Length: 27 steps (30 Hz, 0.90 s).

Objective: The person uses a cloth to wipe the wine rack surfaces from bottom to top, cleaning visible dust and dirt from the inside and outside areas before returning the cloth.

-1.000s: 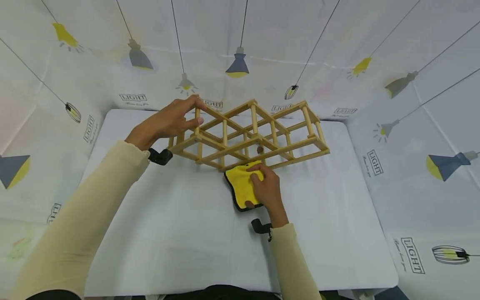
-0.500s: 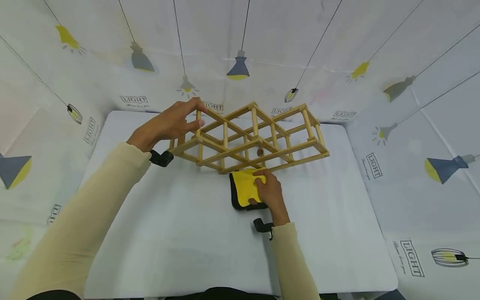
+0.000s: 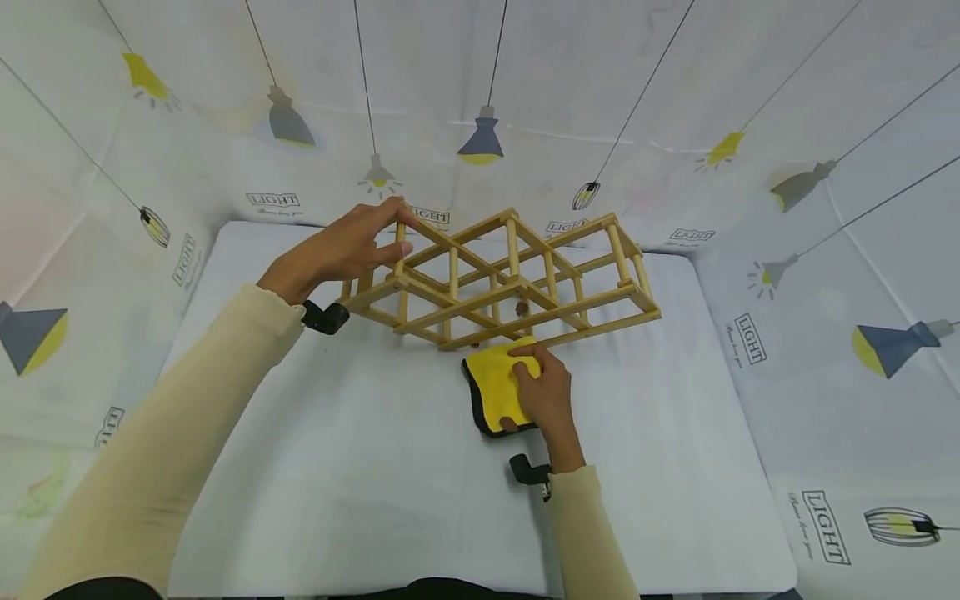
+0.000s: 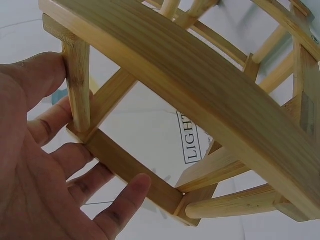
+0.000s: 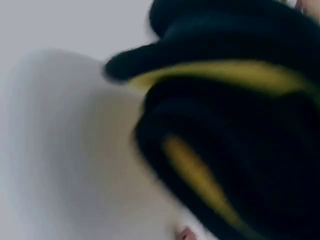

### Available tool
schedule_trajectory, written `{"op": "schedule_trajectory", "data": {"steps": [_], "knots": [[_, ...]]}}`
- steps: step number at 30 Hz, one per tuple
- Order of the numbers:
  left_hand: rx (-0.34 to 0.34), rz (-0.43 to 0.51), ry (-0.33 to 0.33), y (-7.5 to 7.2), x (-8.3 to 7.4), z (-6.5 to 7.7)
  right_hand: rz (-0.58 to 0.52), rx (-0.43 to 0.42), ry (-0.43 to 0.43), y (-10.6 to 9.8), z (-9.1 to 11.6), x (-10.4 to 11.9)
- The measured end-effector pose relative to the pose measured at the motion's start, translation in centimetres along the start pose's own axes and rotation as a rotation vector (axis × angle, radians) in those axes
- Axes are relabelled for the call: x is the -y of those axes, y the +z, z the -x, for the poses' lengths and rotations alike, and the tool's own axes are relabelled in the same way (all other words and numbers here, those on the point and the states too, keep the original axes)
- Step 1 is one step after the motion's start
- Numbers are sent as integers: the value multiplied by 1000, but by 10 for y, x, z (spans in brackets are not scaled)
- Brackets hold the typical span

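Note:
A light wooden lattice rack, built of slats and round posts, stands across the back of the white table. My left hand holds it at its left end. In the left wrist view the thumb and fingers of that hand are around an end post. Just in front of the rack's middle, my right hand grips a folded yellow cloth with black edging. Close up in the right wrist view, blurred dark folds of the cloth fill much of the frame.
The white table has rounded corners. White sheeting printed with lamps and "LIGHT" labels surrounds it at the back and sides. A small brown round spot shows among the rack's front slats.
My right hand and the yellow cloth have shifted slightly right and back from the rack's lower front slat, towards me. The left hand keeps its hold, and the rack stays in place.

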<state>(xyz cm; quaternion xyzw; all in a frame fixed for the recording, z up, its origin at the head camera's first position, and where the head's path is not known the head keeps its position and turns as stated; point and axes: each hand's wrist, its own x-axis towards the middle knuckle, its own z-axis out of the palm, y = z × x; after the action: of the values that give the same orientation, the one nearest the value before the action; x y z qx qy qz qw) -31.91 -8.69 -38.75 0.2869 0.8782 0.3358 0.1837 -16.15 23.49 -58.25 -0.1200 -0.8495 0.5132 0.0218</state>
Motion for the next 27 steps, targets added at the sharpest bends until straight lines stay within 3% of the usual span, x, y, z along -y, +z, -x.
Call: {"op": "schedule_trajectory", "data": {"steps": [4,6,9,13,15,17,23,25,27], "knots": [[-10,1,11,-2,-2,-1,-154,-44,-156,-2,9,18],[-9,-1,3,-4,-2,0,-181,-74,-179,2,7,25],[-3,1,-16,-4,-2,2,-120,-44,-134,15,0,28],[1,6,-28,-2,0,3,40,133,-23,42,-5,18],[3,6,-17,1,0,0,88,169,17,50,-3,14],[1,4,-9,2,1,-1,65,137,-1,55,-1,12],[-7,-8,-8,-4,-2,4,-213,-127,-191,47,8,26],[-11,-3,-9,-5,-3,5,-202,-107,-178,53,7,31],[-14,0,-16,-4,-2,4,-136,-3,-147,64,4,33]]}}
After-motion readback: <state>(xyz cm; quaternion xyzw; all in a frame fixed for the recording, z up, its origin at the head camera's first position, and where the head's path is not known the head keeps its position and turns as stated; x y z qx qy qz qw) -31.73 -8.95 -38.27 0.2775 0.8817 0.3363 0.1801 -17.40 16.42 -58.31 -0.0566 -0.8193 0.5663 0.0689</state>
